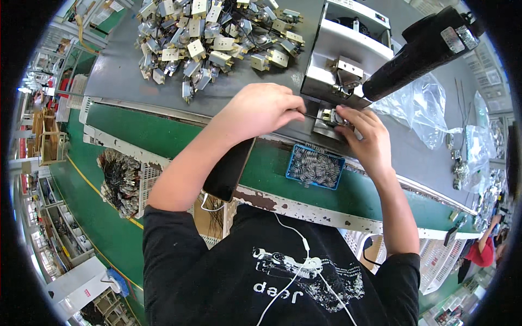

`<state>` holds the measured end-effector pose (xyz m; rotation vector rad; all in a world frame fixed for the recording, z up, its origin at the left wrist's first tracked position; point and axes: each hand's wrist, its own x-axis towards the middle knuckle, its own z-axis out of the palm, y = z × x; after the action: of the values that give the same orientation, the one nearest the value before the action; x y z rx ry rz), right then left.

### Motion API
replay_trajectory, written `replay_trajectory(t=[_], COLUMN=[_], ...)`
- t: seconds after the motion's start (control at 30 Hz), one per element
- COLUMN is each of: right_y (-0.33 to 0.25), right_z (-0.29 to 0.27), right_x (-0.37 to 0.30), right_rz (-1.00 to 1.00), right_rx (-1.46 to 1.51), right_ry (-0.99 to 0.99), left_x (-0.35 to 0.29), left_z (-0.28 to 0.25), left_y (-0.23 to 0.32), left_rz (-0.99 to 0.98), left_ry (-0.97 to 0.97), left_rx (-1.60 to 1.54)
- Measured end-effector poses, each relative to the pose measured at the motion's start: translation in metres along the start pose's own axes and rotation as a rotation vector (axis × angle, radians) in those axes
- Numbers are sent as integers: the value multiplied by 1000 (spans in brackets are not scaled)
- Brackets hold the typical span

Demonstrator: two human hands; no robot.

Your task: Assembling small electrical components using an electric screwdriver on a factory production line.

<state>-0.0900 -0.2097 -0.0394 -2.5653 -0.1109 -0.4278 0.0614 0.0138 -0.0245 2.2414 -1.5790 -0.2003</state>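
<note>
My left hand (263,111) is closed in a pinch on a thin dark wire-like piece (312,116), which runs right toward a small metal part. That part (329,116), with brass-coloured and silvery bits, sits on a metal block (322,129) at the front of a bench machine (334,81). Thumb and fingers of my right hand (367,133) close on the part's right side and hide some of it. Just below both hands, a blue tray (289,169) holds many small metal springs (315,167).
A heap of cream-and-metal assemblies (209,41) covers the bench's far left. A black cylindrical tool (418,57) slants over the machine's right side. Clear plastic bags (421,108) lie at right. A dark phone-like slab (228,171) rests at the near edge beside my left forearm.
</note>
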Motion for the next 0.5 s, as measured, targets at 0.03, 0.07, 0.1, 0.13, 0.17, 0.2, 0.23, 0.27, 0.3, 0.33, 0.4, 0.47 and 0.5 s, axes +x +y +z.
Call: replay_trajectory(t=[0.03,0.07,0.1,0.13,0.17,0.2,0.23,0.27,0.3,0.33,0.4,0.47,0.5], right_y=[0,0,-2,-2,-3,-4,-5,-5,-5,-4,-3,-3,-5], right_z=[0,-1,-3,-5,-5,-4,-4,-4,-4,-4,-5,-5,-5], right_x=[0,-1,-1,-2,-3,-4,-5,-6,-7,-7,-7,-6,-4], right_rz=[-17,-16,-53,-91,-87,-112,-138,-134,-126,-117,-118,-119,-142], right_rx=[-39,-38,-62,-86,-86,-118,-149,-147,-142,-137,-141,-144,-168], right_ry=[29,28,6,-16,-16,-5,5,4,2,0,-6,-16,-27], left_x=[2,3,4,4,5,3,3,4,5,6,9,11,10], left_z=[3,5,7,8,8,8,7,3,-3,-6,-3,2,4], left_y=[-1,-3,-4,-5,-4,-1,1,5,11,13,8,3,1], left_rz=[19,18,8,-3,0,28,57,57,29,1,10,15,18], left_ry=[19,18,-16,-50,-52,-16,21,18,0,-19,-28,-39,-31], left_rx=[-68,-69,-58,-47,-49,-13,22,21,2,-17,-26,-38,-39])
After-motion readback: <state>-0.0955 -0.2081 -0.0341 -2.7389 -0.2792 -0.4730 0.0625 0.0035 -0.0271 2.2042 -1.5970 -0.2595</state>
